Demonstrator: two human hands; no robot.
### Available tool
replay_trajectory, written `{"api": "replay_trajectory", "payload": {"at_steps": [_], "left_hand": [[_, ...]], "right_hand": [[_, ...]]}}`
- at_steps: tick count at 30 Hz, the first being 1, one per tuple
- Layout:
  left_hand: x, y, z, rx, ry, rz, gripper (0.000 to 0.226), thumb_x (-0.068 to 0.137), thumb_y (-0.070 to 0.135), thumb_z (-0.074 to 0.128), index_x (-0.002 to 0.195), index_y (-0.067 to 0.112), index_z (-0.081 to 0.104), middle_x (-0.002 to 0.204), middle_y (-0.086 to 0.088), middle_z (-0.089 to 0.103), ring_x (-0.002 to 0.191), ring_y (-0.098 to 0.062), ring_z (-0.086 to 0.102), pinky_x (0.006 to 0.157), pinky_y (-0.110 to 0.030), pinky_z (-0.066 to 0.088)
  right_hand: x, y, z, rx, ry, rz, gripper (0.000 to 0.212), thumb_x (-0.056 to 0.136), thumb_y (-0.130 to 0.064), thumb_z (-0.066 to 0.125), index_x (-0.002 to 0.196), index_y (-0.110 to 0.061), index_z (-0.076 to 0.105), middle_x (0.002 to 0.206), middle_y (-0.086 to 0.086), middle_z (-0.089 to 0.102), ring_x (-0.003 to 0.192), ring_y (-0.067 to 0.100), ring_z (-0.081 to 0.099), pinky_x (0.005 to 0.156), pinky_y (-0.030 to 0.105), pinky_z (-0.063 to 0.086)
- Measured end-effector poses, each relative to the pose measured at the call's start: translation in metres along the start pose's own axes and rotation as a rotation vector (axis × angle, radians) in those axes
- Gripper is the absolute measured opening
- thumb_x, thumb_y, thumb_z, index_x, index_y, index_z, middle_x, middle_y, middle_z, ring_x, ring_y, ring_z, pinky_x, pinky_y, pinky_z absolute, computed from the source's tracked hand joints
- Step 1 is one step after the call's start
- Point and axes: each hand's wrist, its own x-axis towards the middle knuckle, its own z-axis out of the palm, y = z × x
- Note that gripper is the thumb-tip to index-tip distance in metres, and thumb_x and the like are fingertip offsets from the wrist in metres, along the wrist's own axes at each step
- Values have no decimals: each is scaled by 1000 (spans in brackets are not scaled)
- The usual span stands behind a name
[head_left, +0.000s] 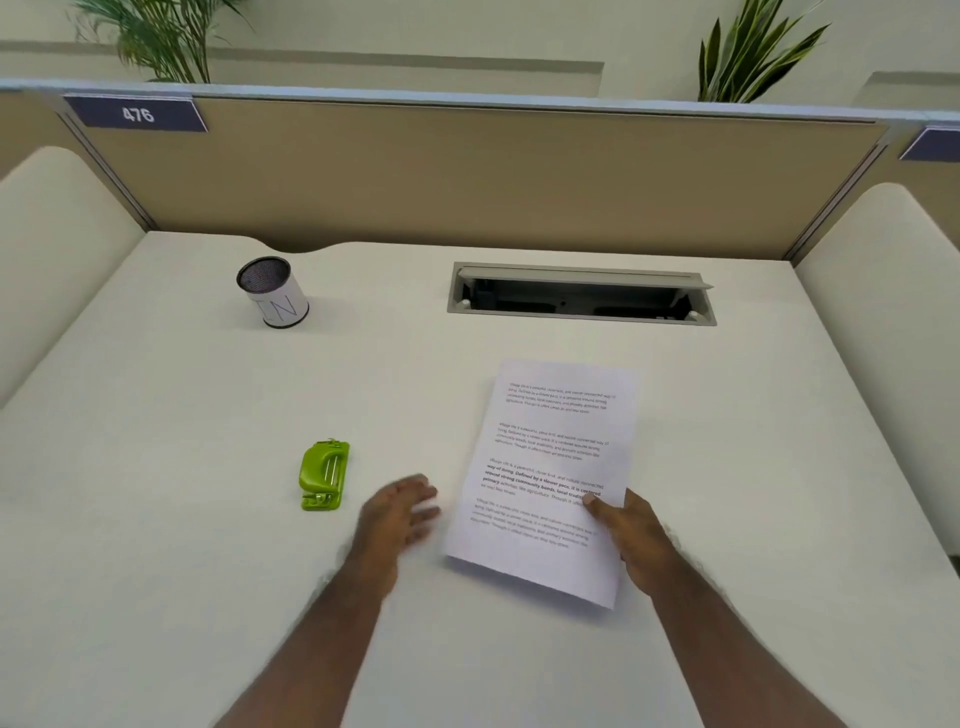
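Carefully square the printed sheet (550, 457), pinched at its edge by the right hand (631, 535), before sending the spread left hand (400, 514) to the green hole punch (323, 475).

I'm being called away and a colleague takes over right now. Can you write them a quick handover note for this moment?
Right hand pinches the lower right edge of the white printed paper sheet, thumb on top.
Left hand is open and blurred, just left of the sheet, holding nothing.
The green plastic hole punch sits on the white desk, left of the left hand, untouched.
Done: the sheet is gripped. No holes show in it.
Left: probably bring the sheet and the punch together and punch it.
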Motion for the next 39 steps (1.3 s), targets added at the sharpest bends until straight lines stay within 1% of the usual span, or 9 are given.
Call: {"api": "replay_trajectory", "payload": {"at_steps": [3,5,8,11,14,19,23,27,39], "left_hand": [[21,33,-34,345,353,350,13,86,15,62,97,13,69,103,-16,71,88,-33,68,81,-41,53],[36,49,-60,646,581,436,30,82,17,60,109,9,70,113,-19,70,104,-38,65,92,-43,50],[58,60,-86,901,607,207,48,86,29,60,131,11,59,135,-21,54,123,-43,51,102,-48,43],[72,57,-97,1100,509,57,47,91,38,55,126,8,62,129,-25,55,121,-43,52,104,-45,44],[76,55,-97,1048,478,86,36,90,31,55,111,5,69,115,-24,65,106,-42,62,96,-43,50],[76,56,-86,912,430,116,27,89,22,55,94,0,69,102,-25,68,96,-41,64,85,-41,51],[82,55,-76,774,354,104,27,91,16,54,92,-9,65,104,-32,64,102,-45,62,90,-53,54],[78,48,-56,639,245,89,14,91,16,56,84,5,62,92,-22,60,91,-31,60,93,-60,52],[47,32,5,515,-19,24,16,96,13,55,82,7,61,95,-19,60,89,-30,60,93,-54,55]], "right_hand": [[2,7,-3,-24,-13,24,31,93,-9,64,124,-12,64,119,10,72,109,31,68,99,52,52],[3,10,-4,-49,-9,24,31,93,-8,64,124,-10,64,120,12,71,109,34,67,99,55,51],[5,14,-3,-56,-1,29,31,92,-8,64,123,-8,64,118,13,72,107,34,68,98,56,51],[6,15,-1,-54,-9,24,28,92,-8,64,120,-12,65,117,12,72,107,34,68,98,55,52],[7,16,0,-57,-22,16,28,93,-9,64,120,-11,65,117,12,72,107,33,68,98,54,52],[8,20,-1,-36,-52,6,32,92,-9,64,124,-8,64,118,13,72,108,33,68,99,54,51],[8,20,-3,4,-89,9,31,92,-8,65,123,-9,65,118,13,72,110,34,68,99,54,51],[8,21,-3,33,-138,16,27,91,-9,65,118,-12,67,117,10,74,108,31,70,94,47,55],[12,22,-4,26,-165,30,30,93,-9,64,122,-10,65,117,12,73,108,33,69,97,55,53]]}}
